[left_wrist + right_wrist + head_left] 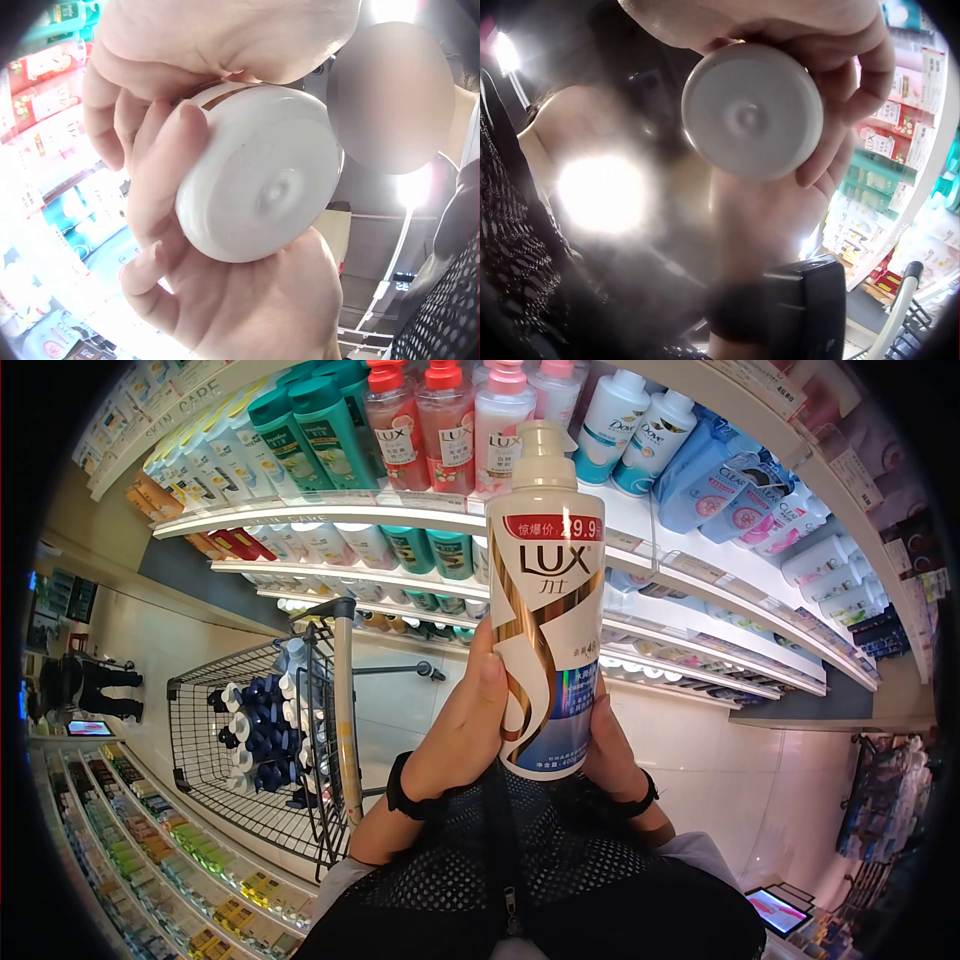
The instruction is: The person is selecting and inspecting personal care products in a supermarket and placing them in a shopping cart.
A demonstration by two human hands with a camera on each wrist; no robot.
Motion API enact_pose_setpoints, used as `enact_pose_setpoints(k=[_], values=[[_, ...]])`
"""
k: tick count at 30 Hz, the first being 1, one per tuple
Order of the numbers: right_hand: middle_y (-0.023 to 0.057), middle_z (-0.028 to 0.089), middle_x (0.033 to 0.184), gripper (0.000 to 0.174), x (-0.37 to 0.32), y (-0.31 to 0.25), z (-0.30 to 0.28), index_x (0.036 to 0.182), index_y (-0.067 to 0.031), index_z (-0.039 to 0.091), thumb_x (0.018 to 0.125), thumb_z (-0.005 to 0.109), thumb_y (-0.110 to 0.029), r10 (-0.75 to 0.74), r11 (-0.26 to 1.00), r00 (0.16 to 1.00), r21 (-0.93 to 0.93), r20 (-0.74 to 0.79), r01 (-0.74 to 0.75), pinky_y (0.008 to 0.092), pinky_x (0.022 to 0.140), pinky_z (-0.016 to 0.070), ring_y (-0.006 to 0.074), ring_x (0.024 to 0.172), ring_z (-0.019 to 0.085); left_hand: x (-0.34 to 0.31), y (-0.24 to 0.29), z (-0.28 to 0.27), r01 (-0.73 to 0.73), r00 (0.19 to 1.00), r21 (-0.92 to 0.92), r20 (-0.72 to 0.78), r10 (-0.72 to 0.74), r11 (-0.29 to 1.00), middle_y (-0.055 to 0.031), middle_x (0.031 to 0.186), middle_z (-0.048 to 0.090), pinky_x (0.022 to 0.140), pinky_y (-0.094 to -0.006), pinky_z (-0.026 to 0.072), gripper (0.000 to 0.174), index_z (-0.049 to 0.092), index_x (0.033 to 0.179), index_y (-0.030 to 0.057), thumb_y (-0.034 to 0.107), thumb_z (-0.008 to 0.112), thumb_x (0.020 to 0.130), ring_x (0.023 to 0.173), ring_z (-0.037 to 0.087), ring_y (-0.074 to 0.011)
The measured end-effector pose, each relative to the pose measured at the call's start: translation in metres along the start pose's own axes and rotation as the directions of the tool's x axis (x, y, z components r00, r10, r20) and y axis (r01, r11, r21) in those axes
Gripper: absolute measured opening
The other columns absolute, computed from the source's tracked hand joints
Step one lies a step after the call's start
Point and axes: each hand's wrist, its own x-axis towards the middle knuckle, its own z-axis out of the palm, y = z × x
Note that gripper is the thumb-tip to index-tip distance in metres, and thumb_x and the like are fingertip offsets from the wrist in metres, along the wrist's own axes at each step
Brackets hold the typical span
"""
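Observation:
A white LUX pump bottle (548,595) with gold swirls and a blue label stands upright in front of me, its front facing me. Its pump top is cream and a red price band crosses its shoulder. My left hand (468,705) grips the lower left side, thumb along the front edge. From the right, my right hand (610,750) holds the lower part; most of its fingers are hidden behind the bottle in the head view. The left wrist view shows the round white base (259,180) from below, with fingers curled round the bottle beside it.
Ahead, a lit shelf (330,510) carries LUX, Dove and Clear bottles, with more tiers below. To the left stands a wire shopping cart (245,760) loaded with white and dark blue bottles. Another shelf (150,820) runs along the lower left. A person's legs (105,690) show farther left.

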Motion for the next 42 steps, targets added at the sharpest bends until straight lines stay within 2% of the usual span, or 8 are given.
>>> enact_pose_setpoints(k=[9,21,24,26,27,29,36,42], values=[[0.0091,0.032,0.130,0.059,0.000,0.006,0.000,0.133,-0.0053,0.014,0.089,0.025,-0.044,0.024,1.000,0.997,0.005,-0.076,-0.024,0.0336,0.097,0.0284,0.0196,0.118,0.035,0.000,-0.006,-0.002,0.024,1.000,0.051,-0.008,-0.024,0.998,-0.0148,0.130,0.028,0.099,-0.0307,0.0226,0.058,0.011,0.132,-0.0003,0.040,0.010,0.091,0.121,0.027,-0.0210],[0.0152,0.040,0.123,0.053,-0.004,0.005,0.000,0.124,0.0003,0.030,0.091,0.022,-0.039,0.074,0.980,0.988,0.195,-0.133,-0.047,0.0353,0.096,0.0316,0.0246,0.113,0.041,0.000,-0.003,-0.003,0.010,1.000,0.078,0.018,-0.012,0.997,-0.0139,0.128,0.030,0.097,-0.0299,0.0219,0.056,0.013,0.130,-0.0030,0.038,0.018,0.092,0.118,0.028,-0.0188],[0.0152,0.045,0.120,0.048,-0.003,0.000,-0.007,0.122,0.0012,0.035,0.091,0.024,-0.034,0.002,0.965,0.995,0.263,-0.096,0.024,0.0351,0.093,0.0336,0.0246,0.109,0.045,0.001,-0.003,0.001,-0.006,0.998,-0.007,0.067,0.006,1.000,-0.0156,0.129,0.028,0.096,-0.0286,0.0234,0.058,0.002,0.133,-0.0030,0.030,0.027,0.092,0.118,0.029,-0.0205],[0.0103,0.021,0.137,0.066,-0.004,-0.010,-0.011,0.134,-0.0009,0.003,0.086,0.033,-0.034,0.101,0.960,0.995,0.264,-0.023,-0.091,0.0304,0.101,0.0182,0.0191,0.125,0.022,0.002,-0.004,0.010,-0.075,0.996,0.002,0.039,0.075,0.997,-0.0152,0.130,0.027,0.096,-0.0283,0.0229,0.059,0.003,0.133,-0.0022,0.031,0.028,0.092,0.118,0.029,-0.0203],[0.0103,0.021,0.137,0.066,-0.006,-0.007,-0.015,0.134,-0.0009,0.003,0.086,0.033,-0.034,0.104,0.959,0.994,0.266,-0.022,-0.094,0.0304,0.101,0.0182,0.0191,0.125,0.022,0.003,-0.005,0.012,-0.072,0.997,0.002,0.037,0.072,0.997,-0.0152,0.130,0.027,0.096,-0.0283,0.0229,0.059,0.003,0.133,-0.0022,0.031,0.028,0.092,0.118,0.029,-0.0203],[0.0146,0.049,0.115,0.046,-0.011,0.001,-0.024,0.119,0.0020,0.038,0.090,0.027,-0.032,-0.013,0.952,0.995,0.302,-0.095,0.041,0.0344,0.091,0.0357,0.0237,0.105,0.048,0.003,-0.009,0.017,-0.068,0.997,0.037,0.039,0.067,0.997,-0.0149,0.131,0.025,0.097,-0.0285,0.0227,0.058,0.003,0.133,-0.0021,0.031,0.028,0.092,0.118,0.028,-0.0202],[0.0117,0.031,0.130,0.060,-0.022,-0.015,-0.033,0.132,-0.0023,0.012,0.085,0.036,-0.032,0.100,0.981,0.995,0.170,0.000,-0.099,0.0328,0.095,0.0305,0.0197,0.115,0.038,0.001,-0.017,0.039,0.026,0.999,-0.067,-0.041,-0.029,0.997,-0.0149,0.126,0.032,0.095,-0.0284,0.0257,0.054,0.010,0.132,-0.0029,0.034,0.019,0.093,0.115,0.032,-0.0190],[0.0107,0.036,0.126,0.063,-0.032,-0.019,-0.040,0.131,-0.0028,0.015,0.086,0.036,-0.040,0.073,0.996,0.997,0.055,-0.033,-0.071,0.0318,0.091,0.0351,0.0188,0.112,0.041,-0.001,-0.027,0.056,0.096,0.983,0.007,-0.160,-0.094,0.995,-0.0129,0.119,0.042,0.093,-0.0291,0.0307,0.051,0.026,0.126,-0.0005,0.035,0.010,0.093,0.109,0.041,-0.0164]])
